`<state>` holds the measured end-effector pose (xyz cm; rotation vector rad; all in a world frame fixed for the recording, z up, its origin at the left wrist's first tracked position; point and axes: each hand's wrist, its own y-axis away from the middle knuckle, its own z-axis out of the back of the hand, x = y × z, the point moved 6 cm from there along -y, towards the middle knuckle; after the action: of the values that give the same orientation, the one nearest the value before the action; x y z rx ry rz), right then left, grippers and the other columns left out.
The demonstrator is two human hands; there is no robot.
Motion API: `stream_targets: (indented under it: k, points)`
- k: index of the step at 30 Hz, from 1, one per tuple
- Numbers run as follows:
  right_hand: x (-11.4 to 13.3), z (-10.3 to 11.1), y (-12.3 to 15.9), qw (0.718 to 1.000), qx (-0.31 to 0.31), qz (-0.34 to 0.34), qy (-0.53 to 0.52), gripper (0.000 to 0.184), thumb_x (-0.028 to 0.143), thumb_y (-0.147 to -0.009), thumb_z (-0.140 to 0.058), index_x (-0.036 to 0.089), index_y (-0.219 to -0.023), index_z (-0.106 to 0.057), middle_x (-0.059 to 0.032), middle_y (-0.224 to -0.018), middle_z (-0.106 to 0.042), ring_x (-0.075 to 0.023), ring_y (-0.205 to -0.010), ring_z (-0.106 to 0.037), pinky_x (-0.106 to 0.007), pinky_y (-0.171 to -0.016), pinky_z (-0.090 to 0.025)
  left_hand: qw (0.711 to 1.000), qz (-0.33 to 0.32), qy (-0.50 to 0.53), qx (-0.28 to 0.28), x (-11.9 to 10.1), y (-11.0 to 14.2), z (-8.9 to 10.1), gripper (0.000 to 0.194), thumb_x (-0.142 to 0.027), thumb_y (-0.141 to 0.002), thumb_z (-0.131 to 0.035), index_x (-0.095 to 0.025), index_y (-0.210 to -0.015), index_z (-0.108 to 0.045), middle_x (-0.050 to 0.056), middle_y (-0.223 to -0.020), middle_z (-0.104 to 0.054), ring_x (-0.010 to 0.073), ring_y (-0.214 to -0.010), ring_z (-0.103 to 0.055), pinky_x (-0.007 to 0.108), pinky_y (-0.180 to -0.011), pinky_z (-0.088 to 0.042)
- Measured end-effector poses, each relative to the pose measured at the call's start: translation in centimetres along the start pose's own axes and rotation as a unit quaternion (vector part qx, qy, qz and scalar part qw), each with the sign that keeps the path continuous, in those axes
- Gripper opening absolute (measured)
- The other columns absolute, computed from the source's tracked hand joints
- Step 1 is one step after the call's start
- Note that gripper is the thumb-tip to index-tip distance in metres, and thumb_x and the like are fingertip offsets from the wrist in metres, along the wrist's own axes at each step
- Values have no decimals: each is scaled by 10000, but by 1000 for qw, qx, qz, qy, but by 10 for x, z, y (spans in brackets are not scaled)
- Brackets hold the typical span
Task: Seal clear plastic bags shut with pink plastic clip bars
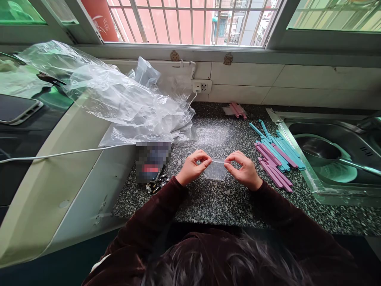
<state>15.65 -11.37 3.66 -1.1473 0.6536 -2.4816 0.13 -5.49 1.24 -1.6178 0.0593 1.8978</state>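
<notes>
Between my two hands hangs a small clear plastic bag (215, 171), its top edge stretched level just above the speckled countertop (205, 202). My left hand (194, 167) pinches the bag's upper left corner between thumb and forefinger. At the opposite corner, my right hand (243, 170) pinches it the same way. Nothing shows inside the bag. To the right of my right hand lie flat purple plastic strips (275, 172), partly on top of turquoise strips (285, 149). A phone (153, 163), partly blurred out, lies left of my left hand.
Large crumpled clear plastic bags (127, 103) cover the back left. A white cable (74, 153) crosses at left. Pink strips on a clear bag (236, 110) lie near the wall, right of the socket (202, 86). A sink (321, 135) at right holds a pan (318, 149) and a green colander (339, 172).
</notes>
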Motion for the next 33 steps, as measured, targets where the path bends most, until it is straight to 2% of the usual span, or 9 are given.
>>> stream_targets:
  k: [9,25,33]
  points:
    - [2,-1,1,1000,-7,28,-6,114,184,-798,-566,207,-687,-552,-15,-667,-593,-152,-680,-520,-312,-639,-435,1000,-7,12,5,-1,0,-2,227,-342,-796,-594,-143,-696,-638,29,-692,-560,120,-673,-506,266,-638,-431]
    - [1,-1,0,1000,4,8,-4,119,208,-797,-554,216,-679,-549,-14,-665,-593,-162,-686,-525,-328,-649,-439,1000,-12,-2,7,0,1,-2,228,-350,-799,-588,-153,-699,-641,32,-697,-569,126,-675,-508,276,-645,-434]
    - [2,-4,1,1000,20,7,-11,102,199,-792,-566,212,-691,-555,-16,-671,-588,-160,-698,-526,-324,-657,-447,998,-34,-43,21,-5,2,-6,186,-309,-802,-589,-157,-719,-658,45,-717,-585,141,-711,-528,286,-665,-444]
